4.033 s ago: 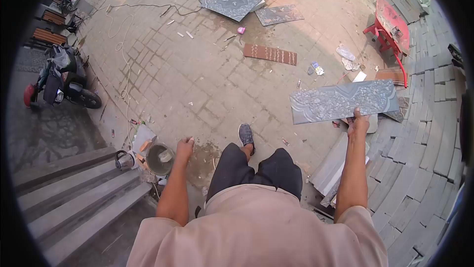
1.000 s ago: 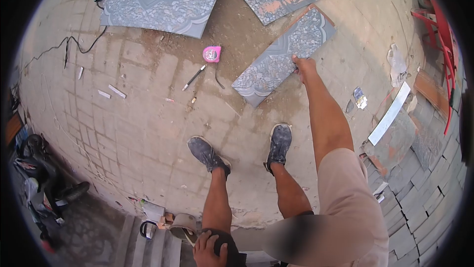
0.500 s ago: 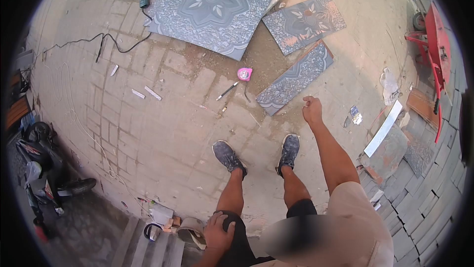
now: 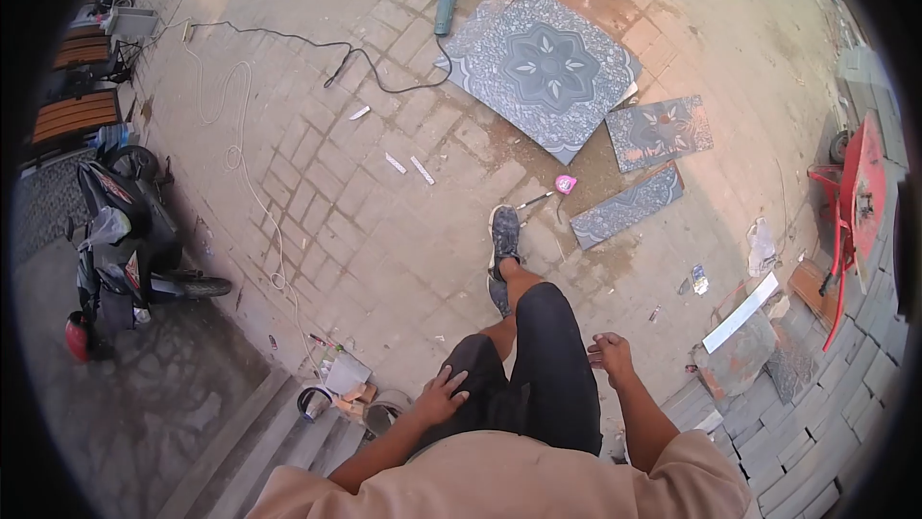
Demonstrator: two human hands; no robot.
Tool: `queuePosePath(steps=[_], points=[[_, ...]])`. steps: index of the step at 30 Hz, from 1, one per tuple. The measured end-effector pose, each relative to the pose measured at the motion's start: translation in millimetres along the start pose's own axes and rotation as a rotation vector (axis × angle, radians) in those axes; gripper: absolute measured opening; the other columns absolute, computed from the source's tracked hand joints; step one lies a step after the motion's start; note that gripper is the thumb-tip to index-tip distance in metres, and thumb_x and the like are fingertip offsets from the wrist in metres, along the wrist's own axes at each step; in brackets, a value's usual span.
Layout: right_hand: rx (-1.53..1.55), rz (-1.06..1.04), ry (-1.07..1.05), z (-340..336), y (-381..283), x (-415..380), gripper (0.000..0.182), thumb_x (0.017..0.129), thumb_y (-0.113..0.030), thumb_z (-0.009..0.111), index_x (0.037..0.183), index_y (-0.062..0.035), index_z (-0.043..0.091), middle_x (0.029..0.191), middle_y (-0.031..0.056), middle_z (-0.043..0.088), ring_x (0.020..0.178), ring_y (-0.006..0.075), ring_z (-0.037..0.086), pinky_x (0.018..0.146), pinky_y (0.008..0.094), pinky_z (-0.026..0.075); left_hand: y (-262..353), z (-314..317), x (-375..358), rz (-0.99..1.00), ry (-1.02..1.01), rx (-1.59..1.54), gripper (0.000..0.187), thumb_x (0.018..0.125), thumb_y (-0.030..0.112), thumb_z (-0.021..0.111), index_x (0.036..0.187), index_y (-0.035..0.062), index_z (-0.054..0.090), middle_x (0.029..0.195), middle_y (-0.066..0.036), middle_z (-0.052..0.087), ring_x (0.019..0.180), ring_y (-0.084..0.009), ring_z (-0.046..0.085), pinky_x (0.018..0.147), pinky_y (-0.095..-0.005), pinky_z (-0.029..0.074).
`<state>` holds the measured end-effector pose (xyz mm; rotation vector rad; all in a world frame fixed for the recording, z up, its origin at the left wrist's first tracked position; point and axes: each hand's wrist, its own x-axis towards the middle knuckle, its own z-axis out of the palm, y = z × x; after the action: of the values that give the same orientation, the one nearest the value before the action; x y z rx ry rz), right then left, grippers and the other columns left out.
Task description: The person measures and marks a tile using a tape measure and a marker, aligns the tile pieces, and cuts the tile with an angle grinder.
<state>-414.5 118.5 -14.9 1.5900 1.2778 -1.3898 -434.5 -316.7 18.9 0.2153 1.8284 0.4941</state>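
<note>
Outdoor brick paving (image 4: pixel 317 173), bearing narrow rectangular grey pebble-patterned tile (image 4: pixel 629 206), near rounded pink tape measure (image 4: pixel 566 184). Left hand (image 4: pixel 440 398) on black knee-length shorts (image 4: pixel 552 346), fingers spread; right hand (image 4: pixel 612 356) beside shorts, well apart from tile, fingers loosely bent, slightly apart.

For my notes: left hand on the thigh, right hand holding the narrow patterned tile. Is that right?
No: the head view shows the right hand empty, the narrow patterned tile lying apart from it. The left hand rests on the thigh.

Beige short-sleeved shirt (image 4: pixel 490 481), black knee-length shorts (image 4: pixel 552 356), dark shoes (image 4: pixel 504 227) mottled with pale patches
</note>
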Motion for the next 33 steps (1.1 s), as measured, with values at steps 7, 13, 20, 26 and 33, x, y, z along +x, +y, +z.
queuePosePath(steps=[7,13,20,26,33], points=[[-0.534,-0.837,0.001,123,-103,-91,0.04,0.093,-0.03,0.073,0.125,-0.0057,0.071,0.122,0.0187,0.066,0.112,0.033,0.063,0.101,0.0411,0.05,4,-144,9,0.078,0.09,-0.155,0.029,0.095,0.034,0.07,0.118,0.0185,0.077,0.143,-0.012,0.061,0.133,-0.044,0.052,0.107,-0.0519,0.045],[-0.757,-0.747,-0.135,166,-202,-79,0.017,0.086,-0.018,0.075,0.1,-0.0087,0.073,0.108,0.0144,0.069,0.108,0.0376,0.061,0.096,0.0418,0.05,93,-344,35,0.066,0.151,0.276,0.012,0.088,0.021,0.076,0.09,0.0098,0.074,0.113,-0.011,0.066,0.106,-0.038,0.059,0.088,-0.0487,0.05],[-0.465,-0.239,-0.511,186,-268,-121,0.011,0.088,-0.012,0.073,0.086,-0.0014,0.069,0.08,0.0099,0.07,0.075,0.0243,0.065,0.07,0.0366,0.05,108,-495,26,-0.226,-0.197,-0.1,0.03,0.099,0.026,0.065,0.082,0.0016,0.063,0.073,-0.011,0.058,0.072,-0.028,0.057,0.066,-0.0421,0.044],[-0.287,-0.054,-0.901,266,-314,-101,0.02,0.087,-0.019,0.071,0.088,0.0015,0.073,0.087,0.0126,0.072,0.082,0.0226,0.068,0.077,0.0378,0.053,130,-624,206,-0.424,-0.742,-0.332,0.031,0.106,0.033,0.059,0.097,0.0043,0.063,0.08,-0.003,0.065,0.062,-0.0136,0.066,0.057,-0.0288,0.055],[0.367,-0.204,-0.284,402,-387,68,0.022,0.101,-0.014,0.061,0.118,0.001,0.064,0.089,0.0159,0.072,0.076,0.0208,0.074,0.067,0.0312,0.058,66,-657,647,0.456,0.264,0.505,0.021,0.096,0.013,0.062,0.112,-0.0008,0.064,0.122,-0.02,0.062,0.114,-0.0413,0.061,0.101,-0.048,0.049]])
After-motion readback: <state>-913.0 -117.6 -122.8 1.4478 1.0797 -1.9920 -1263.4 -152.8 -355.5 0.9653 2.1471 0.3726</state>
